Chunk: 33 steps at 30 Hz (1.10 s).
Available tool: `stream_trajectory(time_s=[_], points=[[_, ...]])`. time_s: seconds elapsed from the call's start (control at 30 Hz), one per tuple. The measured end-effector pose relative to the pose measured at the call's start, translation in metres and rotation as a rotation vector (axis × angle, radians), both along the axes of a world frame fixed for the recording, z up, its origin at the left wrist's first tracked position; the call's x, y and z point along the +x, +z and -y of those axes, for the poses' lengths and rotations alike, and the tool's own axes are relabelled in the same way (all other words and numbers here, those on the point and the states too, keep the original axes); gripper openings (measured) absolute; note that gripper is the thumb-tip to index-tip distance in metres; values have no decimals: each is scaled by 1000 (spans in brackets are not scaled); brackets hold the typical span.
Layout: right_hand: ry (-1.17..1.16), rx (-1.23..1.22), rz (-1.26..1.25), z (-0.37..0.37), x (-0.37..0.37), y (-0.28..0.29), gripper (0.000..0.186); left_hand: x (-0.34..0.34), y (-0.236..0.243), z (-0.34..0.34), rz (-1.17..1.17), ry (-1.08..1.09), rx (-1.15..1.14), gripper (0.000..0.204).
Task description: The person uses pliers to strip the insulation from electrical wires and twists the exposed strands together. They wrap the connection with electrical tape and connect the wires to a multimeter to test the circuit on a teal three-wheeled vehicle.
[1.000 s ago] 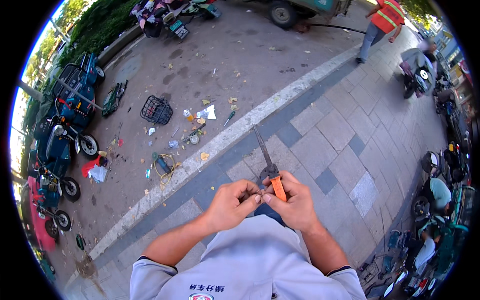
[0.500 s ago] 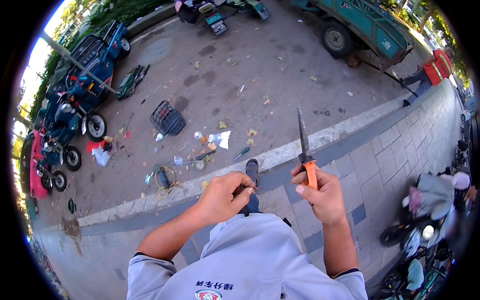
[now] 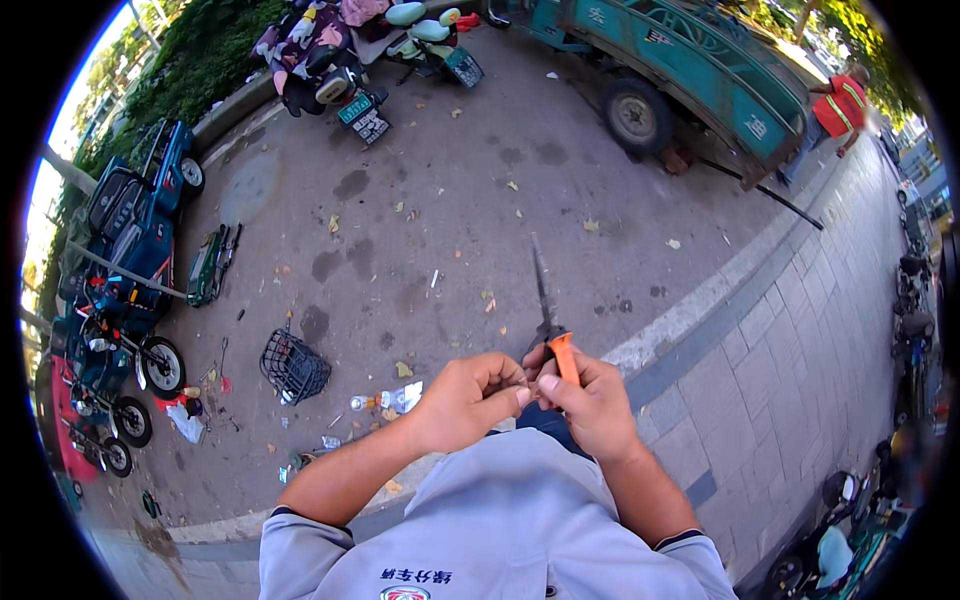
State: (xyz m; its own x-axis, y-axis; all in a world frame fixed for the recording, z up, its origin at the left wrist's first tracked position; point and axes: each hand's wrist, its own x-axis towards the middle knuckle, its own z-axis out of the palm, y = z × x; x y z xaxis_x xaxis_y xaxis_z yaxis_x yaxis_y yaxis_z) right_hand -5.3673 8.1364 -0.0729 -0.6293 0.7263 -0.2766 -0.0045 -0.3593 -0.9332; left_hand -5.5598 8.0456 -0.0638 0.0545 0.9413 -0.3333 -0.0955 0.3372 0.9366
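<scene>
In front of my chest, my two hands are close together with their fingertips meeting. My right hand (image 3: 598,412) is closed round an orange-handled knife (image 3: 564,358), its long, thin, dark blade pointing up and away from me. Thumb and fingers of my left hand (image 3: 462,402) are pinched together at the right fingertips. Whatever lies in that pinch is too small and hidden to make out.
A black wire basket (image 3: 294,366) and small litter lie on the pavement to the left. Motor tricycles (image 3: 130,225) stand far left, scooters (image 3: 360,105) at the back. A green cart (image 3: 690,75) is ahead right, a person in a red vest (image 3: 842,107) beside it. A kerb (image 3: 690,325) crosses the ground.
My right hand has come leftward with the knife to meet my left hand. The whole view has shifted, showing more of the scooters. The person in the vest has moved beside the cart.
</scene>
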Motion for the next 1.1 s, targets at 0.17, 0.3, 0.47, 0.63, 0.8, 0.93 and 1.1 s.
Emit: stream_trajectory(time_s=[0.17,0.3,0.47,0.63,0.8,0.93,1.1], points=[[-3,282,-75,-164,-35,-10,10,-53,9,-141,210,172,-2,15],[193,317,-55,-261,-92,27,20,-102,25,-214,267,192,-68,17],[331,625,-153,-385,-167,47,19,-157,38,-327,239,127,-55,16],[365,707,-23,-488,-234,55,20,-235,28,-443,202,13,3,17],[229,740,1,-576,-288,53,20,-305,34,-555,198,-110,-18,18],[95,811,-61,-639,-319,46,21,-346,33,-628,425,-152,-113,18],[154,912,-180,-736,-364,26,20,-379,22,-722,508,-134,-162,19]])
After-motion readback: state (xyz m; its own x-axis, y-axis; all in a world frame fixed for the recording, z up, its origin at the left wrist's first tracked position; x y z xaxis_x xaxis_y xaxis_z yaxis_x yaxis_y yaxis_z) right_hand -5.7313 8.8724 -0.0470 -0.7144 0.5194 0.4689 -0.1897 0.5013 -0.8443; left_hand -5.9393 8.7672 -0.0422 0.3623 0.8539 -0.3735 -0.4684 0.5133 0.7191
